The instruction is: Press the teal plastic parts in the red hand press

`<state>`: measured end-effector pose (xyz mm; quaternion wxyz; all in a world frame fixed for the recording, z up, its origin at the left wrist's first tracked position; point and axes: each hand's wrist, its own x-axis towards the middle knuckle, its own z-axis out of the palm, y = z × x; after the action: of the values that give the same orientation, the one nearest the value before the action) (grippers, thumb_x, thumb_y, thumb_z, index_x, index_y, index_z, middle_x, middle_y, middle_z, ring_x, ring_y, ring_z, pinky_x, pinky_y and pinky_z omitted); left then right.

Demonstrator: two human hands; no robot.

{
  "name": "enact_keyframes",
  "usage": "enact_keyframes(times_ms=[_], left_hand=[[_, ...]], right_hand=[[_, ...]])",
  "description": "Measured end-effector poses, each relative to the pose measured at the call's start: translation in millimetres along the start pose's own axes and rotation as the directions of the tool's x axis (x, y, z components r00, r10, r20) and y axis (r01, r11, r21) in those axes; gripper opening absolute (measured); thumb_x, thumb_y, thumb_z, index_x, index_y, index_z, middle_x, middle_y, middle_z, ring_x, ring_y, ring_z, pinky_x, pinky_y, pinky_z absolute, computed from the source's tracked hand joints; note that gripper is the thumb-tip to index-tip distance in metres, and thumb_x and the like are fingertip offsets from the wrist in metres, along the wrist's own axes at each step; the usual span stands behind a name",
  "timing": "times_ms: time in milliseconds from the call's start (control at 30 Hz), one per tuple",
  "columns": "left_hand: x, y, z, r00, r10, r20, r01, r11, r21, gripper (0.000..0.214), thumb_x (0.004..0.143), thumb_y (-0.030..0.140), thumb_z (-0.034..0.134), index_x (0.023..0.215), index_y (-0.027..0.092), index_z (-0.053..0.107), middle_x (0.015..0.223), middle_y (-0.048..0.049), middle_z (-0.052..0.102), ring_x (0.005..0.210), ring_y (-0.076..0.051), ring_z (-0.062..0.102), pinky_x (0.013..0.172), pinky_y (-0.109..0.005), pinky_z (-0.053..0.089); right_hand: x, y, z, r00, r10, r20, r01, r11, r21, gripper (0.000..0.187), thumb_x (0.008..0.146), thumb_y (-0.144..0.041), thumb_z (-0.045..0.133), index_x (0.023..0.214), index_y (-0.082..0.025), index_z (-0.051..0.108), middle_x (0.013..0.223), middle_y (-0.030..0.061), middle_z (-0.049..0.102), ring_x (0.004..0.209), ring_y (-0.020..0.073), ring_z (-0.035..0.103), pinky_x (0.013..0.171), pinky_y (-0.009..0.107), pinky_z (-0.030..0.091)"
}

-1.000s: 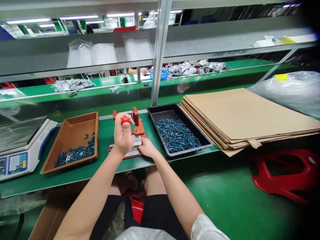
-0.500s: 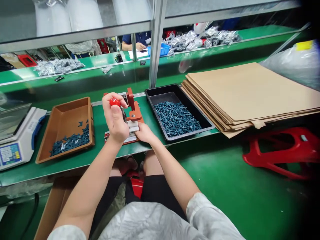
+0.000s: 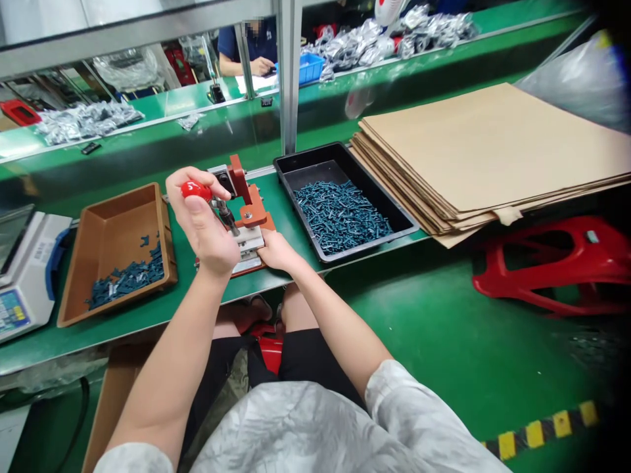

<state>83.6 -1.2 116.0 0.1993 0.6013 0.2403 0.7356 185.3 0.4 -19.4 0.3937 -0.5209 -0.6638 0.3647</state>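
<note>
Left hand [image 3: 204,226] clenches the red ball knob [image 3: 196,190] of a small hand press [image 3: 254,213] on the green desk [image 3: 142,315]. Right hand [image 3: 279,253] lies against the press base, though whether it grips cannot be told. Just left of the press sits a brown tray [image 3: 123,217] holding dark teal parts [image 3: 125,282]; just right, a black tray [image 3: 315,164] holds a heap of teal pieces [image 3: 340,217]. Stacked cardboard sheets [image 3: 483,144] lie beyond that, and a digital scale [image 3: 29,263] stands at the desk's left end. A co-worker [image 3: 246,49] sits farther off, beyond the glass.
</note>
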Motion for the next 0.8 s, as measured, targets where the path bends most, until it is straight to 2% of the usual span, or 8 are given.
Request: enact_keyframes(times_ms=[167,367,467,600,700,800], left_hand=[[-3.2,-1.4,5.7,0.998,0.052,-0.043,-0.052,0.999,-0.001,0.042,0.097,0.067,0.039,0.094,0.026,0.050,0.079,0.0000,0.047,0.071,-0.016,0.055,0.070,-0.036,0.046],[-4.1,4.8,-1.8,0.999,0.040,-0.004,-0.040,0.999,-0.007,0.044,0.094,0.068,0.042,0.095,0.025,0.052,0.081,-0.0005,0.053,0.073,-0.017,0.057,0.076,-0.036,0.049],[16.1,0.6,-7.9,0.997,0.000,0.083,0.000,1.000,0.004,0.044,0.094,0.067,0.044,0.093,0.025,0.053,0.071,0.0018,0.051,0.059,-0.014,0.052,0.064,-0.032,0.047],[66.2,-21.5,-6.0,0.960,-0.200,0.197,0.200,0.980,0.018,0.047,0.094,0.069,0.042,0.085,0.025,0.056,0.055,0.0037,0.047,0.047,-0.014,0.048,0.054,-0.029,0.046],[85.6,-33.7,-4.8,0.940,-0.266,0.212,0.262,0.964,0.046,0.053,0.094,0.071,0.038,0.084,0.023,0.059,0.057,0.0017,0.053,0.055,-0.014,0.056,0.062,-0.029,0.050],[66.7,-31.5,-21.1,0.974,-0.192,0.118,0.168,0.967,0.189,0.048,0.098,0.064,0.040,0.096,0.021,0.062,0.083,-0.0033,0.066,0.082,-0.015,0.065,0.082,-0.029,0.052]], right_hand=[[1.8,1.6,1.0,1.000,-0.006,0.003,0.006,1.000,0.004,0.042,0.078,-0.003,0.058,0.115,-0.019,0.069,0.118,0.0070,0.074,0.114,0.0261,0.066,0.102,0.035,0.048],[2.5,2.1,3.9,1.000,-0.008,-0.024,0.008,1.000,0.002,0.043,0.077,-0.003,0.056,0.115,-0.019,0.069,0.118,0.0076,0.073,0.114,0.0267,0.065,0.101,0.036,0.049],[0.9,2.2,6.1,0.997,-0.062,-0.050,0.061,0.998,-0.014,0.049,0.076,0.000,0.051,0.118,-0.018,0.067,0.121,0.0080,0.071,0.118,0.0261,0.062,0.104,0.037,0.047],[-5.5,3.5,9.9,0.988,-0.143,-0.051,0.140,0.989,-0.054,0.049,0.080,-0.001,0.045,0.123,-0.016,0.064,0.126,0.0105,0.066,0.120,0.0250,0.058,0.107,0.039,0.045],[-12.0,3.7,12.7,0.982,-0.186,-0.032,0.181,0.978,-0.103,0.044,0.083,-0.003,0.043,0.119,-0.017,0.064,0.125,0.0100,0.064,0.118,0.0234,0.058,0.107,0.037,0.044],[-16.8,3.0,14.4,0.977,-0.213,-0.028,0.205,0.963,-0.174,0.037,0.085,-0.006,0.046,0.114,-0.018,0.066,0.128,0.0099,0.061,0.119,0.0229,0.057,0.107,0.036,0.044]])
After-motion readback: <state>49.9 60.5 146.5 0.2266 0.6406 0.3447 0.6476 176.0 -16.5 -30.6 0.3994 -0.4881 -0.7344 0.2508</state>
